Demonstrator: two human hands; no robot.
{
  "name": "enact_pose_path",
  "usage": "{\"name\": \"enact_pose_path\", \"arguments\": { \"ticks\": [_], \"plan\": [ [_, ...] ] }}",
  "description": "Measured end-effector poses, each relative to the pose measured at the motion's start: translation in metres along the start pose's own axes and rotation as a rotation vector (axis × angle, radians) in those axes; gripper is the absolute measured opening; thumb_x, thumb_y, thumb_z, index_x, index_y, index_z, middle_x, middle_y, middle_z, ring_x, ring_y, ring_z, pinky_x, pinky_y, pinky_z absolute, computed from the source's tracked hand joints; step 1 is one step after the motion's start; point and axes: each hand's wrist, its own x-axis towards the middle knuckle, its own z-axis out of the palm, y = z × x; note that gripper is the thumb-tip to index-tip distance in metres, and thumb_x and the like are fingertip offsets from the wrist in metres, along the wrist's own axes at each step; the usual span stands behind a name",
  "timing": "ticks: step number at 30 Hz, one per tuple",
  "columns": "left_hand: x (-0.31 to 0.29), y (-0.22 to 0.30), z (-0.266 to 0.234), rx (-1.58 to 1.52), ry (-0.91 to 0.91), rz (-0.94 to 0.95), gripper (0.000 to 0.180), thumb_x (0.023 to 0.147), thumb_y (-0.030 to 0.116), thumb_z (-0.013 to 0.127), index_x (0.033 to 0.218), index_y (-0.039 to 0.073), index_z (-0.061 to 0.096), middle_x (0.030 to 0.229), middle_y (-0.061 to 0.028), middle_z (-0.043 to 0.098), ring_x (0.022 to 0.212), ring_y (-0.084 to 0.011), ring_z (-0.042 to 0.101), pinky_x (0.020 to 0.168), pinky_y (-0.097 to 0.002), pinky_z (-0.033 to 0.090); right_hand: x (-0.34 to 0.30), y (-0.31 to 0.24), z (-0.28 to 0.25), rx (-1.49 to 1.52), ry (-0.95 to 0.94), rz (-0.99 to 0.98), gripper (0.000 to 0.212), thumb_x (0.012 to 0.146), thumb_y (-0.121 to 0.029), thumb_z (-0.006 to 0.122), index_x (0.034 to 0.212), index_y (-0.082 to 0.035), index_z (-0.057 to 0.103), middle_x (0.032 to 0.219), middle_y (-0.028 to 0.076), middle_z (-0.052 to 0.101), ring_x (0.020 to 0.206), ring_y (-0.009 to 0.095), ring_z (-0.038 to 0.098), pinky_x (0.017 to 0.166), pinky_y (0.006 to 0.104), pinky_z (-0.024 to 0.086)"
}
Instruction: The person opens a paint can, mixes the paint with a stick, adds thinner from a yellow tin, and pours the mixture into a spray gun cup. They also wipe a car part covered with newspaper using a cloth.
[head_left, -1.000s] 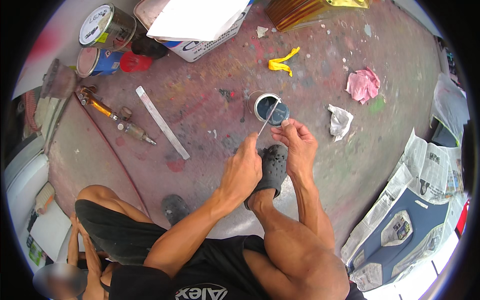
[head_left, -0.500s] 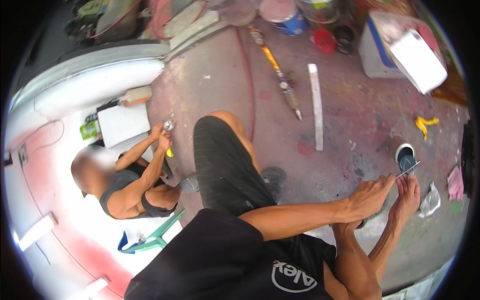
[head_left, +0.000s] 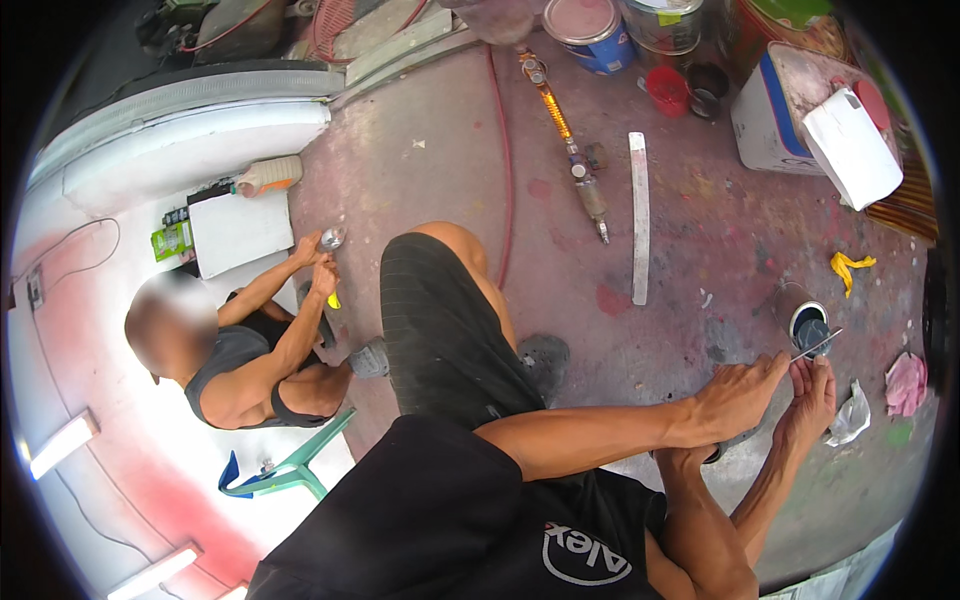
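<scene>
While the left hand (head_left: 738, 400) pinches a thin stick (head_left: 819, 344) near one end, I have the right hand (head_left: 810, 402) pinching the near edge of a round dark lid (head_left: 812, 332) between its fingertips. For me everything hangs on how these two lie: the stick's long axis slants from the left fingertips up and to the right, crossing over the lid, so its free end stands out past the lid's right side. Whether stick and lid touch along that line I can't tell from my end. The right hand is the nearer to the lid, since it holds it; the left fingertips are just to its left. Beyond both, the open can (head_left: 788, 298) stands on the floor (head_left: 430, 180), its mouth partly hidden from me by the lid.

Farther out, I find a crumpled white cloth (head_left: 850, 415) just right of the right hand, a pink cloth (head_left: 906, 385) past that, and a yellow strip (head_left: 852, 266) near the can. Leftward lie a long flat strip (head_left: 640, 220), a slim tool (head_left: 588, 195) and a red hose (head_left: 508, 185). Well apart, at far left, a co-worker (head_left: 265, 375) has both hands at a shiny rounded thing (head_left: 333, 238).
</scene>
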Motion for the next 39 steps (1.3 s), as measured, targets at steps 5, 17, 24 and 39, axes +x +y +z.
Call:
{"name": "enact_pose_path", "arguments": {
  "ticks": [5,17,24,39],
  "plan": [
    [0.01,-0.002,-0.005,0.037,-0.062,-0.238,0.035,0.101,0.009,0.056,0.135,0.002,0.052,0.109,-0.0375,0.071,0.098,-0.0598,0.07,0.083,-0.0686,0.053,-0.019,-0.013,0.022,-0.065,0.009,-0.055,0.033,0.107,-0.022,0.076,0.124,0.006,0.072,0.108,0.015,0.079,0.099,0.025,0.08,0.088,0.0343,0.065],
    [-0.004,0.004,-0.019,0.066,0.006,0.05,0.048,0.1,0.001,0.059,0.147,-0.003,0.052,0.105,-0.0288,0.074,0.095,-0.0496,0.074,0.08,-0.0551,0.061,-0.029,-0.025,0.042,0.057,0.04,0.027,0.025,0.106,-0.015,0.075,0.116,0.007,0.072,0.1,0.014,0.077,0.089,0.022,0.079,0.081,0.0322,0.067],
    [-0.006,0.002,-0.023,0.073,0.025,0.077,0.047,0.1,0.001,0.058,0.147,-0.004,0.052,0.105,-0.028,0.075,0.095,-0.0485,0.075,0.082,-0.0546,0.061,-0.029,-0.026,0.044,0.077,0.029,0.024,0.026,0.106,-0.016,0.075,0.117,0.007,0.071,0.102,0.014,0.077,0.09,0.022,0.079,0.082,0.0323,0.067],
    [-0.006,-0.012,-0.025,0.044,0.003,-0.055,0.046,0.104,0.004,0.053,0.149,-0.007,0.051,0.099,-0.0249,0.074,0.09,-0.0422,0.075,0.081,-0.0484,0.06,-0.031,-0.028,0.036,0.152,0.032,0.02,0.025,0.107,-0.018,0.075,0.118,0.004,0.071,0.101,0.014,0.078,0.091,0.024,0.08,0.083,0.0345,0.066]
  ]
}}
